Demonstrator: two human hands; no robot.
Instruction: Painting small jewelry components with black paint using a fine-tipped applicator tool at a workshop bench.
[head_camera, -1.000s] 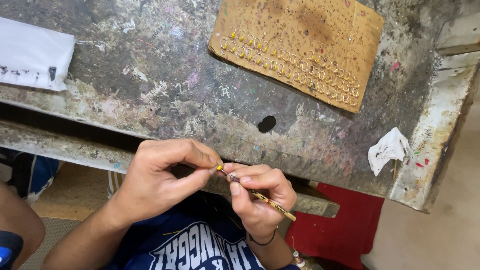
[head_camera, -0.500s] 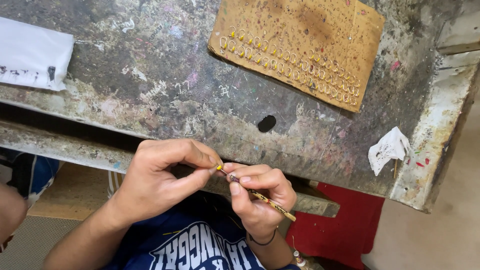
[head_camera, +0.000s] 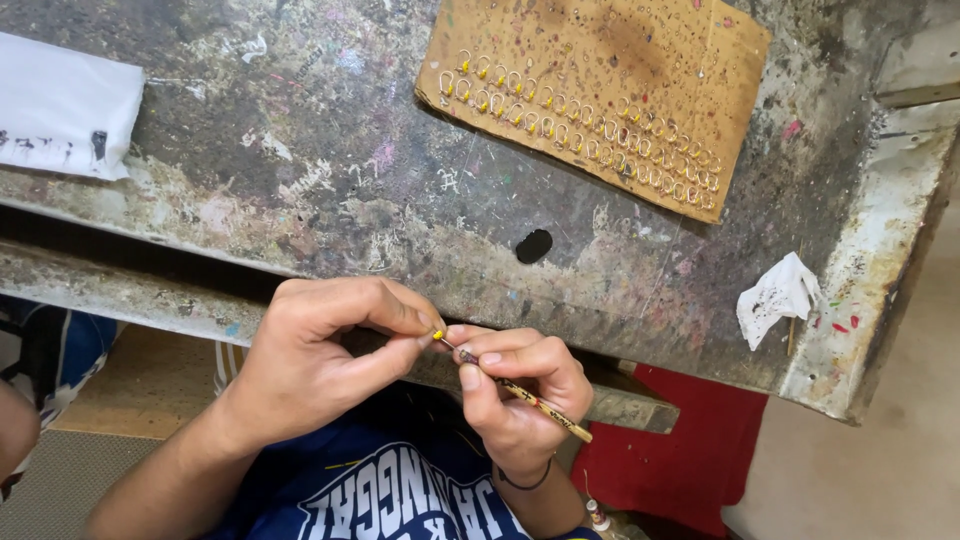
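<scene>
While left hand (head_camera: 320, 360) pinches yellow bead (head_camera: 438, 334), right hand (head_camera: 515, 385) grips brush (head_camera: 525, 393).

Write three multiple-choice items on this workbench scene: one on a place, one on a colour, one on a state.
1. Where does the crumpled white tissue lie?
A. by the table's right edge
B. on the cardboard
C. on the floor

2. What colour is the small piece pinched by the left hand?
A. blue
B. yellow
C. green

3. How does the right hand hold the thin brush?
A. flat on its open palm
B. gripped in its fingers
C. not at all

Answers: 1 A, it sits near the right rim; 2 B, the pinched tip shows yellow; 3 B, fingers wrap the stick.
</scene>
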